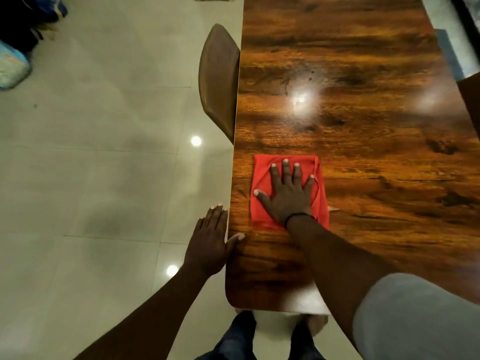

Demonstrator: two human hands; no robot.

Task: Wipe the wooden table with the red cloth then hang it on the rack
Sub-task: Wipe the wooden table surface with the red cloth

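The wooden table (350, 113) runs lengthwise away from the person, its long axis pointing up the view, with a glossy, dark-grained top that throws back two bright glares. Pale floor tiles (104, 152) fill the left side. A brown chair (219, 81) is tucked against the table's left edge, its back just beside the rim.

The red cloth (262, 172) lies folded into a flat rectangle near the table's near left corner, its longer side in line with the table's length; a few soft creases fan out from under the palm. The right hand (288, 193) lies flat on top of it, fingers spread wide and straight, pressing down rather than gripping. A dark band circles that wrist.

The left hand (207, 242) is open with fingers together, held at the table's left edge; the thumb seems to touch the rim, though motion blur makes that uncertain. It holds nothing.
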